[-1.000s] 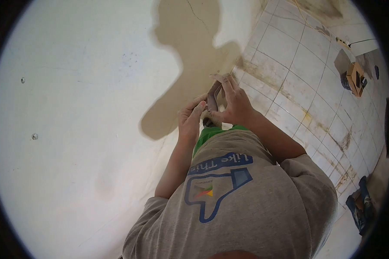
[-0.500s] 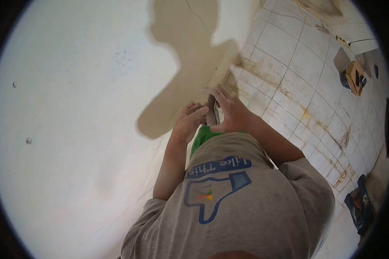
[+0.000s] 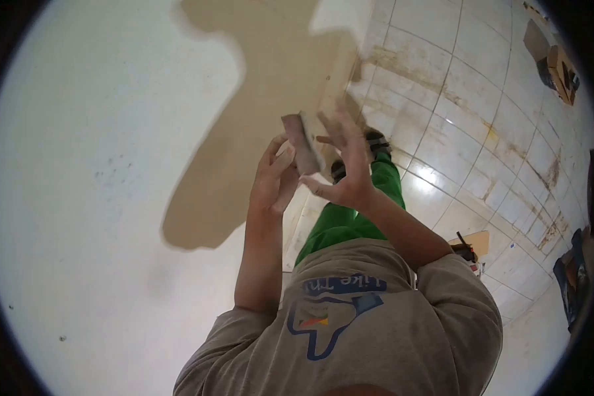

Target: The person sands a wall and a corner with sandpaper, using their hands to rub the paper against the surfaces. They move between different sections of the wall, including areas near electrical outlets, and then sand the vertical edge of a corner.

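Note:
A folded piece of sandpaper [image 3: 302,145], brown-grey on its face with a paler edge, is held up in front of my body. My left hand [image 3: 272,179] grips it from the left side, thumb and fingers pressed on its edge. On the other side, my right hand [image 3: 350,173] has its fingers spread, slightly smeared by motion. Its thumb tip lies close to the sandpaper's lower end, and the other fingertips stand apart from it.
A pale wall [image 3: 112,231] fills the left, with my shadow [image 3: 270,99] across it. White floor tiles [image 3: 435,145], stained brown in places, spread to the right. A cardboard box [image 3: 561,76] sits at upper right, dark bags [image 3: 567,277] at the right edge, and small items [image 3: 467,251] by my elbow.
Both hands have lifted a little and moved apart. My right hand has opened away from the sandpaper, which now shows more fully in my left. The view has shifted, bringing my legs into sight.

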The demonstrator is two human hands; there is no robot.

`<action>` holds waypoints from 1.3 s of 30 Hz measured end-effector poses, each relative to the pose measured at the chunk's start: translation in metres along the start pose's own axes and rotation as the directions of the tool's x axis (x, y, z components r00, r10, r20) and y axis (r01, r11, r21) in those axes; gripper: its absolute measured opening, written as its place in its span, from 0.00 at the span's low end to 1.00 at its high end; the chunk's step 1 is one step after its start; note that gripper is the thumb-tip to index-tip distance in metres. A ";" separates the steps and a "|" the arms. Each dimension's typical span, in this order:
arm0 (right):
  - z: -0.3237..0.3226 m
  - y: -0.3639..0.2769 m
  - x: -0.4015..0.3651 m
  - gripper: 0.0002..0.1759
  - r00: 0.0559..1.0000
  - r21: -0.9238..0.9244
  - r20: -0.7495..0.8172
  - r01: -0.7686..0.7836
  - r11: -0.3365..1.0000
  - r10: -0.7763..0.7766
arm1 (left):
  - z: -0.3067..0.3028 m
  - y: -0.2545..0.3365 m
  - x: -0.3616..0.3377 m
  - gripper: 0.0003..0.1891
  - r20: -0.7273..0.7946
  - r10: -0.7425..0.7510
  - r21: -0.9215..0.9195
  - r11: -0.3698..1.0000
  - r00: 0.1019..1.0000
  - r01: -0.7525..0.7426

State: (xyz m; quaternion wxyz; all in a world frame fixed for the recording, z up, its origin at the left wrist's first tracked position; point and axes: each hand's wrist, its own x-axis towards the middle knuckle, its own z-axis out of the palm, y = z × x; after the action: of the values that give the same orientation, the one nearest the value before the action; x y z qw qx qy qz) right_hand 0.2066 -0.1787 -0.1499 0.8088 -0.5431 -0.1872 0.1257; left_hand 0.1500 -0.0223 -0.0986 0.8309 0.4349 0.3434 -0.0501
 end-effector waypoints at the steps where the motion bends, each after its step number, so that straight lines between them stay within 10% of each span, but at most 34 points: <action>1: 0.003 0.005 -0.006 0.59 0.999 0.004 -0.020 -0.027 1.000 0.027 | 0.004 0.000 -0.001 0.29 -0.041 0.009 0.021 1.000 0.999 -0.008; 3: 0.004 -0.003 -0.010 0.53 0.986 -0.036 0.057 -0.156 0.987 0.158 | 0.008 0.004 -0.001 0.30 -0.055 0.012 0.098 0.995 0.998 -0.007; 9: 0.019 0.005 0.000 0.34 0.974 -0.380 0.214 0.146 0.914 -0.066 | -0.012 0.005 -0.002 0.26 -0.055 0.026 0.138 0.990 0.998 -0.018; 19: 0.045 0.086 0.077 0.25 0.851 -0.446 -0.415 0.118 0.887 -0.322 | -0.050 0.004 -0.043 0.16 -0.095 0.023 0.349 0.937 0.995 0.012; 22: 0.048 0.118 0.118 0.28 0.810 -0.584 -0.362 0.189 0.789 -0.462 | -0.060 0.002 -0.055 0.12 -0.110 0.006 0.336 0.941 0.994 0.032; 25: 0.079 0.147 0.120 0.35 0.901 -0.324 -0.338 0.158 0.933 -0.270 | -0.073 0.003 -0.058 0.09 -0.098 0.057 0.323 0.946 0.994 -0.022; 30: 0.117 0.150 0.034 0.49 0.977 -0.455 -0.156 0.063 0.888 -0.149 | -0.074 0.024 -0.053 0.11 -0.031 0.249 0.469 0.859 0.968 -0.206; 39: 0.097 0.153 0.061 0.47 0.980 -0.642 -0.124 0.041 0.766 -0.157 | -0.067 0.026 -0.051 0.12 0.083 0.288 0.523 0.803 0.954 -0.287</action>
State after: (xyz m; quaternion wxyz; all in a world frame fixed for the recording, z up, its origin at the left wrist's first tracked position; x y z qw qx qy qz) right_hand 0.2192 -0.0152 -0.2483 0.5958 -0.7826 -0.1771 -0.0350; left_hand 0.0860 0.0339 -0.0752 0.6767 0.6936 0.2465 -0.0162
